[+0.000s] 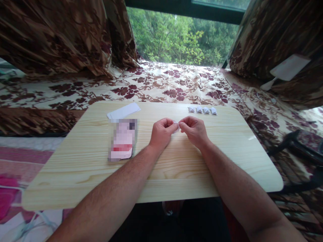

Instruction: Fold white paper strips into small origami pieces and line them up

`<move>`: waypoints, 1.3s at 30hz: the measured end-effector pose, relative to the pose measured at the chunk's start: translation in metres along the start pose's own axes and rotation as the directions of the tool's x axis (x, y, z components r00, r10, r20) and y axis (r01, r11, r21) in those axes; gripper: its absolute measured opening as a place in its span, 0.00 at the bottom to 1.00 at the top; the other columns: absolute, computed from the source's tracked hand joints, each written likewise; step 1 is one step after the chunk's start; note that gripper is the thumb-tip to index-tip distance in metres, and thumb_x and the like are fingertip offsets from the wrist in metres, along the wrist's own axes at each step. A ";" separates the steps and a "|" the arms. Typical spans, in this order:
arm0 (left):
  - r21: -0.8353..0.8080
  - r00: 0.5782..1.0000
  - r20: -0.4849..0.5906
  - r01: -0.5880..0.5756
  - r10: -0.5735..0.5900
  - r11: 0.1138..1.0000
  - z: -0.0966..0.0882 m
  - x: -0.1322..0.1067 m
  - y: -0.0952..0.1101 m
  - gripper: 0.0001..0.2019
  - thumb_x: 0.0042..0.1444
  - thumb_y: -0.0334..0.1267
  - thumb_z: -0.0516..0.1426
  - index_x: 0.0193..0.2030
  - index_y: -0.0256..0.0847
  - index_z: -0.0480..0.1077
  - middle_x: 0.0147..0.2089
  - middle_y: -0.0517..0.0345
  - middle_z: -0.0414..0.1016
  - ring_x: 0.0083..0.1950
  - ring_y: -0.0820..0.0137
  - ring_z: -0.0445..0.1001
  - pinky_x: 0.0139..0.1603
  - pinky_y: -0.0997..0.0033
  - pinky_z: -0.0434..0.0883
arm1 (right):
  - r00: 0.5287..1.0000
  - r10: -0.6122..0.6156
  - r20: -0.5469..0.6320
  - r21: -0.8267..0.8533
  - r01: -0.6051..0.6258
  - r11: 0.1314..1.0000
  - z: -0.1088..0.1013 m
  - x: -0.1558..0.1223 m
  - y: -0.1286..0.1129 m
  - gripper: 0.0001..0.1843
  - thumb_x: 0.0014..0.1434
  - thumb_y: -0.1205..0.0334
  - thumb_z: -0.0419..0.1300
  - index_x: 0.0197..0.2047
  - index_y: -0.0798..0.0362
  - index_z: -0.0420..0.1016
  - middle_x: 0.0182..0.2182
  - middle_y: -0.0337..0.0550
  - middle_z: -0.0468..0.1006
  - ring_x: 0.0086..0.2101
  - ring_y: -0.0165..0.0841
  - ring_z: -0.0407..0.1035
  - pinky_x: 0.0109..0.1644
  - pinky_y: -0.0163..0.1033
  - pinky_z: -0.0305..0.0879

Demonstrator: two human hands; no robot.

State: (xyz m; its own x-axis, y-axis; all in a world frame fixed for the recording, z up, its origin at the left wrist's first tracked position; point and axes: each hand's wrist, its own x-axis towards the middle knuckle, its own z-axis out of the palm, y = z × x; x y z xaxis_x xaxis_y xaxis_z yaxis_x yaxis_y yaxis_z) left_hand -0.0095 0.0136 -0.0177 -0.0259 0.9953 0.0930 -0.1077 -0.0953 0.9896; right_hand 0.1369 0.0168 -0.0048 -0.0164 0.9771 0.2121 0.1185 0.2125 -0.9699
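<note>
Above the middle of the table, my left hand (163,132) and my right hand (193,129) meet with fingers pinched. Between them they hold a small piece of white paper (176,127), mostly covered by the fingers; its shape I cannot make out. Just beyond my right hand, several small folded white paper pieces (199,110) stand in a row near the far edge. Left of my left hand lies a phone (122,139), partly blurred out. Behind the phone is a stack of white paper strips (123,111).
The pale wooden table (176,178) has rounded corners. Past its far edge is a flowered cloth (176,80) below a window. A black chair-like frame (297,158) stands at the right. A white lamp-like object (290,67) is at the upper right. Cables (35,218) lie lower left.
</note>
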 end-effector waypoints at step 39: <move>-0.093 0.999 -0.026 0.026 -0.028 0.995 0.002 -0.001 0.008 0.11 0.44 0.41 0.69 0.27 0.37 0.75 0.26 0.59 0.76 0.28 0.74 0.71 0.32 0.73 0.67 | 0.999 -0.032 -0.010 -0.052 0.031 0.998 0.003 -0.004 -0.004 0.08 0.53 0.59 0.63 0.27 0.54 0.74 0.20 0.36 0.73 0.21 0.26 0.61 0.24 0.33 0.54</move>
State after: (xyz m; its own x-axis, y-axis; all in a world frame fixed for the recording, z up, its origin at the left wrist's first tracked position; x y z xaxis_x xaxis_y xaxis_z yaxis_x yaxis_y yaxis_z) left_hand -0.0081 0.0117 -0.0097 -0.0487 0.9969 0.0621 -0.2002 -0.0706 0.9772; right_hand 0.1331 0.0117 -0.0019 -0.0105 0.9697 0.2442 0.1694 0.2424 -0.9553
